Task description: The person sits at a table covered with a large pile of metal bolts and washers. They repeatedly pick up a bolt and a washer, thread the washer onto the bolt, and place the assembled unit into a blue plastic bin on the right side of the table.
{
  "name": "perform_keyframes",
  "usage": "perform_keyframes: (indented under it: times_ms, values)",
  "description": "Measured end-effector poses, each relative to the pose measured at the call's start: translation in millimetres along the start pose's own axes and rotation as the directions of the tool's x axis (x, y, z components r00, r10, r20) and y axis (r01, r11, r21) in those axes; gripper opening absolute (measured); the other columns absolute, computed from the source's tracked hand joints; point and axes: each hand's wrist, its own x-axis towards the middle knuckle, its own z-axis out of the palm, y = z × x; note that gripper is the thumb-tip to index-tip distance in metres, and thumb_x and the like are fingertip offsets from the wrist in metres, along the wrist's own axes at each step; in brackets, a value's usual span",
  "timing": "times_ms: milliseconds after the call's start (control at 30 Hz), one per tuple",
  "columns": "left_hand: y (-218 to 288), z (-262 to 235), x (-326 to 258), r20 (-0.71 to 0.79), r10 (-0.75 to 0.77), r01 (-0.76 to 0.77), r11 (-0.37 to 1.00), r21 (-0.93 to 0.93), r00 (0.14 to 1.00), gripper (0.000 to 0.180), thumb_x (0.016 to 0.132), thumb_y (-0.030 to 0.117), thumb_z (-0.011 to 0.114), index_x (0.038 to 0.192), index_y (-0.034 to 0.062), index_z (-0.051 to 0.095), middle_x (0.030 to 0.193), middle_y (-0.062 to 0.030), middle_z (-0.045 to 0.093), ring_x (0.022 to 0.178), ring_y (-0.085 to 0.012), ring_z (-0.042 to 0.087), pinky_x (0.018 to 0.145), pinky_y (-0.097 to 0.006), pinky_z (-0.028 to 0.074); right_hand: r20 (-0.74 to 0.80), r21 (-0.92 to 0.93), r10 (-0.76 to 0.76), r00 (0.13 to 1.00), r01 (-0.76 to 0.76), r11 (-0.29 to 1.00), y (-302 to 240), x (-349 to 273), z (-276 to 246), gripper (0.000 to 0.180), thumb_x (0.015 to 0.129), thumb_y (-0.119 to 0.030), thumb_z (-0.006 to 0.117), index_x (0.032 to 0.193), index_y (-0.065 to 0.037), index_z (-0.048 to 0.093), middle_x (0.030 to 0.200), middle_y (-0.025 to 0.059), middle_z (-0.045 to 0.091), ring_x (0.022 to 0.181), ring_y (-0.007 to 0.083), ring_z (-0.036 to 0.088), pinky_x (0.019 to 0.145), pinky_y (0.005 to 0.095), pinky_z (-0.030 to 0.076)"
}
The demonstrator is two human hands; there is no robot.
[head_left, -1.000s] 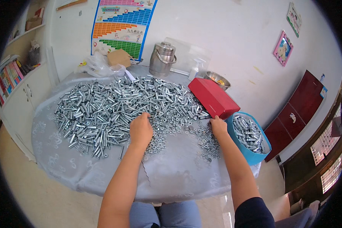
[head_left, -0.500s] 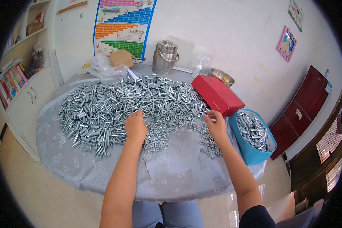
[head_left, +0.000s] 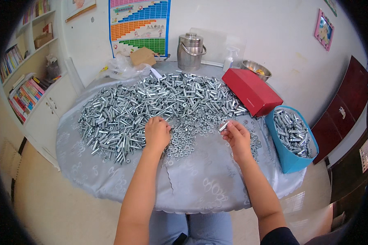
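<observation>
A wide heap of silver metal sleeves (head_left: 114,118), short and tube-shaped, covers the far and left side of the table. Loose metal nuts (head_left: 181,143) lie along its near edge. My left hand (head_left: 157,132) is at that edge with its fingers curled together; whatever they grip is hidden. Between the thumb and fingers of my right hand (head_left: 238,139), a short silver metal sleeve (head_left: 223,126) is pinched just above the cloth, right of the nuts. More small nuts or washers (head_left: 255,145) lie behind my right wrist.
At right stands a blue fabric bin (head_left: 295,162) full of metal sleeves, beside a red box (head_left: 251,92). Along the back are a steel pot (head_left: 190,52), a spray bottle (head_left: 230,58), a steel bowl (head_left: 255,69), a plastic bag (head_left: 124,68) and a cardboard box (head_left: 143,56). A patterned grey tablecloth (head_left: 200,179) covers the table.
The whole view has shifted, so things appear farther right. My right hand has turned, drawing back from the heap's right edge, with the sleeve now plainly showing in its fingers. My left hand stays by the heap.
</observation>
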Motion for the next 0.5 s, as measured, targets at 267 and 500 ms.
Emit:
perform_keyframes:
  times_ms: [267, 500]
  values:
    - [61.2, -11.5, -2.3, -0.006, 0.059, -0.053, 0.838, -0.542, 0.998, 0.011, 0.086, 0.010, 0.049, 0.093, 0.0004, 0.051, 0.086, -0.0109, 0.056, 0.078, -0.0219, 0.056, 0.069, -0.032, 0.044, 0.034, 0.123, -0.021, 0.999, 0.016, 0.992, -4.2, -0.9, -1.3, 0.019, 0.086, -0.014, 0.054, 0.100, -0.001, 0.051, 0.089, 0.0083, 0.062, 0.077, 0.0141, 0.059, 0.067, 0.0232, 0.045]
    - [97.6, -16.1, -18.3, 0.192, 0.125, 0.056, 0.684, -0.728, 0.973, 0.013, 0.088, 0.012, 0.048, 0.095, 0.0017, 0.050, 0.083, -0.0074, 0.057, 0.075, -0.0143, 0.055, 0.066, -0.027, 0.044, 0.066, -0.006, -0.111, 0.992, 0.112, 0.994, -0.4, -4.3, 0.9, 0.022, 0.084, -0.009, 0.056, 0.101, 0.002, 0.049, 0.090, 0.0112, 0.061, 0.081, 0.0160, 0.060, 0.069, 0.0248, 0.046]
